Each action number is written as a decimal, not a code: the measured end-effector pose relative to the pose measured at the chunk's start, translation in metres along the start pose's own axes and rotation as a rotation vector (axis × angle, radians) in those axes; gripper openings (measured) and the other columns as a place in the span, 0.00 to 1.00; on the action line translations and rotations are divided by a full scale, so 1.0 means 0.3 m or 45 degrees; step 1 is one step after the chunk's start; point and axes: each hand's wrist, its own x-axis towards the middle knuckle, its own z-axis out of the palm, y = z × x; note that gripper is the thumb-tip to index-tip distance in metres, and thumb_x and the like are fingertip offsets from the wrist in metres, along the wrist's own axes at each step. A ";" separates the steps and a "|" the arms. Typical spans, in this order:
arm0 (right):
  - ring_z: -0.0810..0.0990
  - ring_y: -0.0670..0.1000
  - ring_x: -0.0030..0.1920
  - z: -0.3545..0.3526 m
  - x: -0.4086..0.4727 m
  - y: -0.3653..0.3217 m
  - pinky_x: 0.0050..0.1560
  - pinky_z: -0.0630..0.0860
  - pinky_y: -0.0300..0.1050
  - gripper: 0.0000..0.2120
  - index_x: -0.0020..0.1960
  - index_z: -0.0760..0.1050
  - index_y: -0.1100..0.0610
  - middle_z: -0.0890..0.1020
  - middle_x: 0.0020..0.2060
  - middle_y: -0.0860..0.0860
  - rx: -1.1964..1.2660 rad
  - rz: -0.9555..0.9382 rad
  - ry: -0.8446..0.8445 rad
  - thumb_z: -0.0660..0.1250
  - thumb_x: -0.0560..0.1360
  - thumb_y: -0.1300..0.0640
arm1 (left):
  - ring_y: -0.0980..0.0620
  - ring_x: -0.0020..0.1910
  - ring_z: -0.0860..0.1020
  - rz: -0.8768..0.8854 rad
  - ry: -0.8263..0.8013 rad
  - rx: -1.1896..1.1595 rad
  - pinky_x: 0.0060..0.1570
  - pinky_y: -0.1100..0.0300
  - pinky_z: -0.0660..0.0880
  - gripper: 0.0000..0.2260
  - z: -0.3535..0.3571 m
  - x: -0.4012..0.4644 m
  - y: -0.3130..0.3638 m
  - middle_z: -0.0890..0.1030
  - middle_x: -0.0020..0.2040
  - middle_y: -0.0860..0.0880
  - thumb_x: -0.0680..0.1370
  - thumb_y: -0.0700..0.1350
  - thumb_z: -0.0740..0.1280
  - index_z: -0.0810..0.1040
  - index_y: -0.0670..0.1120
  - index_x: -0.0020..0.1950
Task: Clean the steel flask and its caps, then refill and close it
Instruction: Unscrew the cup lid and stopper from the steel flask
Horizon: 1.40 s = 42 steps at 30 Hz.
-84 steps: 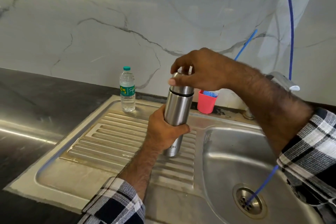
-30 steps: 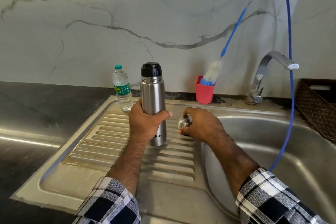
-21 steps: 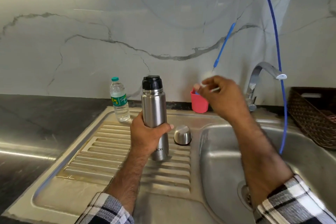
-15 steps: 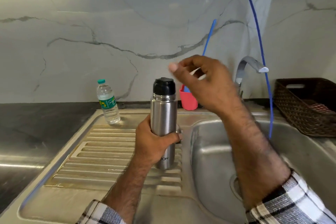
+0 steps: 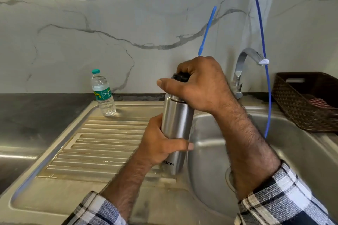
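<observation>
The steel flask (image 5: 176, 124) stands upright on the ribbed drainboard (image 5: 102, 144), right at the edge of the sink basin. My left hand (image 5: 161, 144) grips its body around the middle. My right hand (image 5: 195, 84) is curled over the top and grips the black inner cap (image 5: 180, 76), of which only a small part shows between the fingers. The steel outer cap is hidden behind the flask and my hands.
A small plastic water bottle (image 5: 103, 93) stands at the back of the drainboard. The sink basin (image 5: 301, 151) lies to the right, with the tap (image 5: 245, 67) and a blue hose (image 5: 263, 56) above it. A brown woven basket (image 5: 307, 102) sits far right. A blue brush handle (image 5: 207, 31) rises behind my right hand.
My right hand set the steel outer cap down on the drainboard, swung up and came down onto the black inner cap. My left hand kept hold of the flask throughout.
</observation>
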 end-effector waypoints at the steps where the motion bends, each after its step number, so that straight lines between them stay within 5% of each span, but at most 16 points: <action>1: 0.75 0.56 0.27 -0.005 -0.001 0.005 0.28 0.76 0.53 0.28 0.30 0.76 0.59 0.76 0.24 0.56 0.072 -0.038 -0.030 0.75 0.67 0.34 | 0.48 0.41 0.86 -0.001 -0.051 -0.047 0.40 0.54 0.82 0.20 -0.006 -0.002 0.000 0.86 0.41 0.46 0.57 0.44 0.83 0.83 0.46 0.47; 6: 0.79 0.63 0.33 -0.017 -0.003 0.021 0.34 0.76 0.54 0.20 0.39 0.82 0.65 0.81 0.32 0.62 0.646 -0.165 -0.390 0.79 0.71 0.47 | 0.40 0.42 0.84 -0.110 -0.553 -0.446 0.46 0.45 0.83 0.21 -0.008 -0.024 -0.007 0.85 0.45 0.37 0.61 0.37 0.77 0.84 0.41 0.54; 10: 0.85 0.50 0.42 -0.049 0.007 0.024 0.46 0.85 0.53 0.20 0.48 0.84 0.48 0.86 0.41 0.49 0.388 0.054 -0.377 0.79 0.68 0.34 | 0.37 0.42 0.85 -0.132 -0.231 -0.270 0.47 0.41 0.84 0.22 -0.016 -0.012 -0.021 0.85 0.44 0.36 0.59 0.42 0.80 0.84 0.38 0.50; 13: 0.80 0.42 0.36 -0.063 0.011 0.045 0.39 0.80 0.43 0.23 0.49 0.84 0.46 0.82 0.36 0.45 0.081 0.122 -0.308 0.76 0.67 0.29 | 0.37 0.44 0.87 -0.168 0.065 -0.011 0.47 0.36 0.85 0.27 -0.033 0.010 -0.047 0.87 0.45 0.40 0.55 0.48 0.84 0.84 0.40 0.51; 19: 0.82 0.42 0.50 -0.085 0.020 0.051 0.55 0.80 0.46 0.17 0.60 0.85 0.47 0.84 0.48 0.43 0.050 -0.028 -0.438 0.76 0.75 0.42 | 0.39 0.45 0.87 -0.180 0.102 0.090 0.47 0.36 0.85 0.30 -0.041 0.017 -0.070 0.88 0.46 0.42 0.55 0.51 0.85 0.84 0.42 0.54; 23: 0.84 0.45 0.59 -0.112 0.017 0.082 0.61 0.79 0.42 0.18 0.67 0.82 0.52 0.86 0.57 0.45 0.406 -0.111 -0.639 0.74 0.78 0.60 | 0.31 0.47 0.85 -0.148 0.062 0.023 0.47 0.29 0.82 0.30 -0.060 0.021 -0.085 0.86 0.49 0.36 0.58 0.47 0.86 0.83 0.39 0.56; 25: 0.82 0.46 0.63 -0.114 0.019 0.078 0.65 0.78 0.49 0.19 0.70 0.80 0.50 0.85 0.61 0.44 0.419 -0.156 -0.653 0.72 0.80 0.58 | 0.32 0.47 0.86 -0.107 0.079 0.027 0.47 0.30 0.83 0.30 -0.063 0.021 -0.076 0.86 0.49 0.36 0.58 0.48 0.86 0.83 0.39 0.56; 27: 0.82 0.43 0.61 -0.109 0.021 0.058 0.63 0.79 0.48 0.18 0.69 0.80 0.44 0.84 0.61 0.41 0.334 -0.086 -0.551 0.72 0.80 0.46 | 0.36 0.47 0.87 -0.090 0.120 0.044 0.47 0.33 0.84 0.31 -0.062 0.021 -0.065 0.87 0.48 0.39 0.57 0.49 0.85 0.83 0.41 0.56; 30: 0.81 0.42 0.51 -0.080 0.012 0.028 0.54 0.80 0.44 0.23 0.62 0.84 0.39 0.82 0.51 0.42 0.157 0.052 -0.323 0.73 0.71 0.32 | 0.41 0.45 0.88 -0.101 0.198 0.104 0.46 0.36 0.85 0.31 -0.058 0.023 -0.062 0.88 0.46 0.43 0.55 0.51 0.84 0.84 0.43 0.55; 34: 0.80 0.43 0.46 -0.067 0.014 0.017 0.51 0.78 0.41 0.17 0.61 0.85 0.43 0.81 0.44 0.43 0.094 0.028 -0.289 0.76 0.74 0.40 | 0.41 0.44 0.88 -0.108 0.213 0.134 0.46 0.36 0.85 0.30 -0.058 0.027 -0.074 0.88 0.46 0.43 0.55 0.50 0.85 0.84 0.43 0.54; 39: 0.84 0.39 0.54 -0.102 0.021 0.045 0.61 0.78 0.38 0.14 0.62 0.85 0.48 0.86 0.52 0.40 0.264 -0.040 -0.440 0.75 0.78 0.59 | 0.41 0.45 0.88 -0.104 0.212 0.155 0.46 0.36 0.85 0.32 -0.064 0.028 -0.080 0.88 0.48 0.44 0.56 0.50 0.86 0.84 0.44 0.57; 42: 0.84 0.40 0.56 -0.116 0.019 0.040 0.61 0.79 0.39 0.12 0.61 0.85 0.48 0.87 0.53 0.40 0.311 -0.049 -0.497 0.74 0.79 0.55 | 0.41 0.45 0.88 -0.102 0.212 0.156 0.46 0.36 0.85 0.31 -0.068 0.028 -0.084 0.88 0.47 0.43 0.56 0.50 0.86 0.83 0.43 0.56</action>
